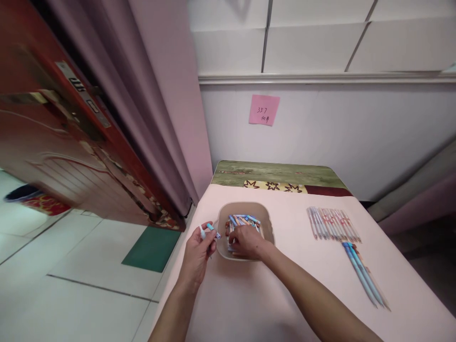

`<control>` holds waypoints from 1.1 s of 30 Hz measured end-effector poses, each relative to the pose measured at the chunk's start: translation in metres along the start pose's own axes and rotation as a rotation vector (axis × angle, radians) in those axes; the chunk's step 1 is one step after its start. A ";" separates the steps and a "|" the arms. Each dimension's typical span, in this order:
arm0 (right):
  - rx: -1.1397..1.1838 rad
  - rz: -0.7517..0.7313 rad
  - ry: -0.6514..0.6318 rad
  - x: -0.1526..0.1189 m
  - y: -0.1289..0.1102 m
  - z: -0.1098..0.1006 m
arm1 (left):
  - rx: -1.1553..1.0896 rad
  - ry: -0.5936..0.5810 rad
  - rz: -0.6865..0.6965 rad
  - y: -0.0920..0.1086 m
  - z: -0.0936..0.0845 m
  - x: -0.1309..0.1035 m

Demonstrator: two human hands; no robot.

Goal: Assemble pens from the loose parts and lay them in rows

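My left hand (195, 251) is at the left side of a beige plastic box (265, 212), pinching short pen pieces between thumb and fingers. One is a light-blue piece (211, 228) with a darker end, another a whitish piece (202, 232). Down inside the box is my right hand (246, 241), its fingers curled among many short blue, orange and brown pen parts (244, 219). Its fingertips are hidden, so what they grip does not show.
On the pinkish table cover (295, 280), a row of clear-and-red pen barrels (334, 224) lies at right. Several long blue and orange pens (363, 275) lie in front of it. A pink note (264, 110) is stuck on the wall; a red-brown door (89, 142) stands at left.
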State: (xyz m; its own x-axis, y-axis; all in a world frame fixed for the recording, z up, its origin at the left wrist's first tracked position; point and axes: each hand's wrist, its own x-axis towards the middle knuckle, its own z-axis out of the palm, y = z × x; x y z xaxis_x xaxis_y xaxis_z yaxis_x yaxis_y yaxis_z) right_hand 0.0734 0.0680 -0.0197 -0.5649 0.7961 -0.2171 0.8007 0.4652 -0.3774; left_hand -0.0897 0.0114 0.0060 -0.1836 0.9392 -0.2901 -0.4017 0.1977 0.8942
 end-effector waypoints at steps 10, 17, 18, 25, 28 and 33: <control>-0.042 0.147 -0.059 -0.033 0.019 0.001 | 0.016 0.001 -0.009 -0.007 0.003 0.003; -0.073 0.219 -0.011 -0.028 0.021 -0.011 | 0.042 -0.009 0.008 -0.003 0.001 0.000; -0.082 0.239 0.010 -0.028 0.021 -0.013 | 0.041 -0.009 0.020 -0.003 0.000 0.000; -0.106 0.313 0.078 -0.032 0.027 -0.020 | 0.036 -0.002 0.016 -0.004 -0.002 0.000; -0.079 0.257 0.048 -0.036 0.025 -0.019 | 0.037 -0.003 0.008 -0.005 -0.001 0.001; -0.063 0.262 0.088 -0.024 0.020 -0.016 | 0.055 -0.001 0.007 -0.011 0.000 0.003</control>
State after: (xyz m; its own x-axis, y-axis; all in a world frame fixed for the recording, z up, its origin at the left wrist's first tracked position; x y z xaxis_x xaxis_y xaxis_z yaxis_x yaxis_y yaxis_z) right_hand 0.1064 0.0647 -0.0074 -0.3197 0.9217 -0.2195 0.9294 0.2600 -0.2618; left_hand -0.0859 0.0116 -0.0043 -0.1854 0.9409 -0.2836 -0.3505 0.2063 0.9135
